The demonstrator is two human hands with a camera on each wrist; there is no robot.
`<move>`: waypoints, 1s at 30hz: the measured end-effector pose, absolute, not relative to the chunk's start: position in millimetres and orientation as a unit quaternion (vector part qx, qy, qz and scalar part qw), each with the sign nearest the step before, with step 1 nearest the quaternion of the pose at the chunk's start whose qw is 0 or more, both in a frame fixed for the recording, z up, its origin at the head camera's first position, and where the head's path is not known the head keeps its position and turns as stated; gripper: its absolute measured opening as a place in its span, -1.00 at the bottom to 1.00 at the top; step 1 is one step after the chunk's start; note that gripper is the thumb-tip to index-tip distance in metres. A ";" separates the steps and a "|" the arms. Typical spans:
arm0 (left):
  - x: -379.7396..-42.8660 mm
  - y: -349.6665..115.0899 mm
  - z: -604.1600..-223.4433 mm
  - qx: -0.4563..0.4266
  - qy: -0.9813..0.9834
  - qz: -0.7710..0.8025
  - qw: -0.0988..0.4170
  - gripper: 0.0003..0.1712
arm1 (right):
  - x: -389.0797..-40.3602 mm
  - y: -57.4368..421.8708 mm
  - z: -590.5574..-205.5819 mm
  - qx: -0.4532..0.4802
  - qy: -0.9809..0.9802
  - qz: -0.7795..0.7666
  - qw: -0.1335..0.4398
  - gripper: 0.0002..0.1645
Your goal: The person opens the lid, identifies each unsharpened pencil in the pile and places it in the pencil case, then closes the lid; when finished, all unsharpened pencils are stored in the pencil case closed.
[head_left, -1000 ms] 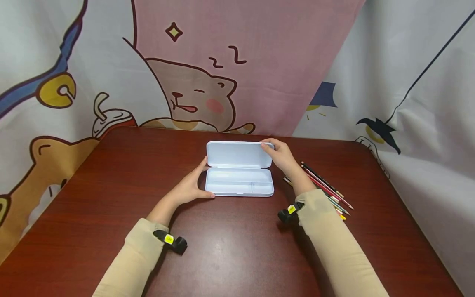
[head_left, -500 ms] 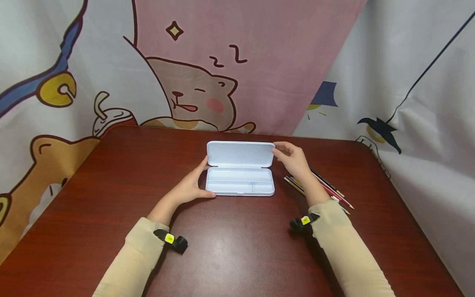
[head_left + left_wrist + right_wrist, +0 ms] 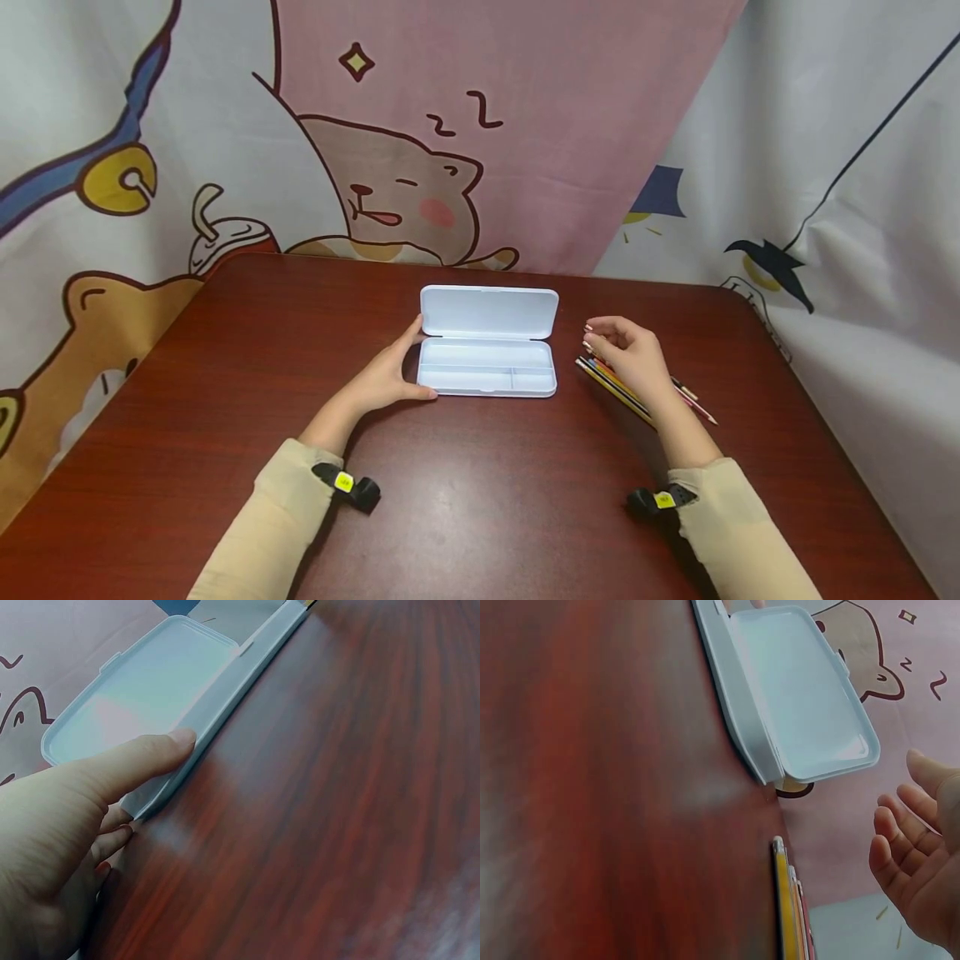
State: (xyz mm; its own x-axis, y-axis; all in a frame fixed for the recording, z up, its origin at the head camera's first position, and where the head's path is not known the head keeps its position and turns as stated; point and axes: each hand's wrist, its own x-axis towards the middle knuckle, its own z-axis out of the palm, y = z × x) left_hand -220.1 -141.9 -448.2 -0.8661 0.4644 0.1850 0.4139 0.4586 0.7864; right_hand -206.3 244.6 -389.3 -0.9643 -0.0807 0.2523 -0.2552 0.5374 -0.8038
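Note:
A pale blue pencil case [image 3: 487, 312] lies unfolded on the table, its lid leaning up at the back. Its divided tray [image 3: 480, 353] holds nothing. My left hand [image 3: 377, 379] grips the case's left end, thumb along the front edge and fingers behind; the left wrist view shows the thumb [image 3: 146, 757] against the front wall. Just right of the case, my right hand [image 3: 632, 360] hovers over a bundle of coloured pencils [image 3: 617, 392], fingers loosely bent around nothing. The right wrist view shows that hand [image 3: 922, 862] apart from the pencils [image 3: 783, 900].
The brown wooden table [image 3: 465, 500] carries the case and the pencils. Behind it hangs a printed curtain [image 3: 570, 150] with cartoon animals, close along the table's back and right edges. Each wrist wears a small black camera [image 3: 365, 494].
My right hand has let go of the case's lid and moved right and toward me, over the pencils. The lid stays up. My left hand has stayed on the case.

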 end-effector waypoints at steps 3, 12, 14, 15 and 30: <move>-219.9 -142.0 -448.4 0.257 0.855 0.450 0.026 0.46 | -194.9 250.7 -390.2 0.095 -0.873 0.468 0.098 -0.65; -218.9 -140.5 -449.6 0.255 0.859 0.444 0.026 0.47 | -165.2 272.3 -399.2 0.082 -0.903 0.404 0.118 -0.66; -219.0 -140.4 -449.9 0.255 0.858 0.445 0.025 0.47 | -159.4 278.2 -401.3 0.077 -0.907 0.396 0.117 -0.66; -219.0 -140.4 -449.9 0.255 0.858 0.445 0.025 0.47 | -156.6 281.0 -402.2 0.076 -0.909 0.392 0.115 -0.66; -220.7 -142.2 -448.8 0.256 0.858 0.445 0.025 0.47 | -120.6 314.7 -416.7 0.074 -0.925 0.355 0.117 -0.72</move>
State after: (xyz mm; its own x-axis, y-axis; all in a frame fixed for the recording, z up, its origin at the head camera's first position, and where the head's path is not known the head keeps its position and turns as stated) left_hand -220.7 -142.2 -448.8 -0.8677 0.4617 0.1841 0.4164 0.4728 0.7766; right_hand -120.6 314.7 -416.7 -0.9619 -0.0538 0.2681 -0.2195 0.7366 -0.6397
